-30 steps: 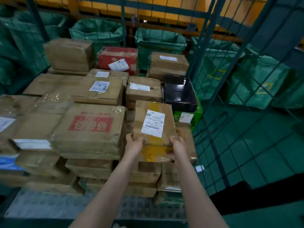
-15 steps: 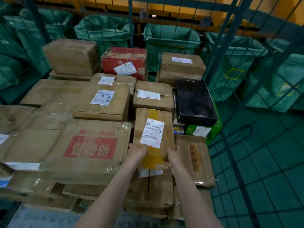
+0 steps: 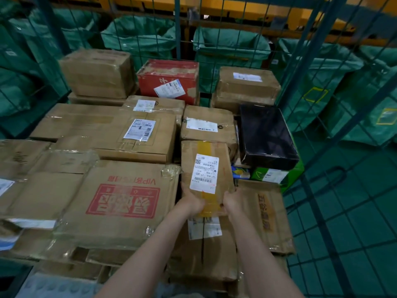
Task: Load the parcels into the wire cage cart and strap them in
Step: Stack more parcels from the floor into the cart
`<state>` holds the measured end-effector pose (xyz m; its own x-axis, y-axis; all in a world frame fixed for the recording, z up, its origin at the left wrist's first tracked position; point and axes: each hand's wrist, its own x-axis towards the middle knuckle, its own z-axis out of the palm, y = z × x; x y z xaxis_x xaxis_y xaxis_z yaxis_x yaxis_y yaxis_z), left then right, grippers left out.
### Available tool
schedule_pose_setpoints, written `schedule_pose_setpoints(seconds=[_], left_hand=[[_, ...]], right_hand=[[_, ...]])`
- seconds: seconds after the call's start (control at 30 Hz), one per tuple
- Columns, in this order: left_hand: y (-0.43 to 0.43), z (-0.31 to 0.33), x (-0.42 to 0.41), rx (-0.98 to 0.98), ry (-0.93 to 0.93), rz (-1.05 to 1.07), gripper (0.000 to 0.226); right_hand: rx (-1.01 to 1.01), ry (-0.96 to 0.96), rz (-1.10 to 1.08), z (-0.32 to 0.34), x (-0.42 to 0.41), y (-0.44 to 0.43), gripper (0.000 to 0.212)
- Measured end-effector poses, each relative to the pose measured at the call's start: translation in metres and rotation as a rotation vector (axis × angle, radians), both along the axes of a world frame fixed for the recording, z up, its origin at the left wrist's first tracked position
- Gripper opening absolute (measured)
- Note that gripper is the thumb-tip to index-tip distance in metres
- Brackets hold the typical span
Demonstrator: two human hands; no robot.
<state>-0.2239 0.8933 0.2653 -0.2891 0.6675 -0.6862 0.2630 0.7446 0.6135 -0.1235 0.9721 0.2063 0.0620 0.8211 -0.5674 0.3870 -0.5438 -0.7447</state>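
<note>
A small brown parcel (image 3: 223,160) with yellow tape and a white barcode label lies on the stack inside the wire cage cart (image 3: 305,67). My left hand (image 3: 191,202) grips its near left corner and my right hand (image 3: 233,202) grips its near right corner. It rests between a large box with red print (image 3: 120,201) on the left and a black box (image 3: 266,134) on the right. Another labelled carton (image 3: 204,250) sits under its near end.
Many cardboard parcels fill the cart, with a red box (image 3: 169,76) and two taller cartons at the back. The cage's blue-green mesh side (image 3: 343,211) stands to the right. Green sacks (image 3: 232,46) hang behind the mesh.
Both hands have pushed the small parcel forward and down onto the stack, and the view has moved closer to the cart.
</note>
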Motion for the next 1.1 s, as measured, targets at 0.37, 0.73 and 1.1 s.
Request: schedule_pose_setpoints(seconds=[0.37, 0.73, 1.1], left_hand=[[-0.015, 0.001, 0.012, 0.098, -0.029, 0.127, 0.11], [-0.049, 0.035, 0.048, 0.192, 0.035, 0.32, 0.07], [-0.126, 0.045, 0.093, 0.311, -0.033, 0.677, 0.051]], right_hand=[[0.011, -0.179, 0.274, 0.032, 0.016, -0.021, 0.052], [0.105, -0.144, 0.264, 0.059, 0.056, -0.047, 0.051], [0.153, -0.076, 0.551, 0.083, 0.082, -0.099, 0.036]])
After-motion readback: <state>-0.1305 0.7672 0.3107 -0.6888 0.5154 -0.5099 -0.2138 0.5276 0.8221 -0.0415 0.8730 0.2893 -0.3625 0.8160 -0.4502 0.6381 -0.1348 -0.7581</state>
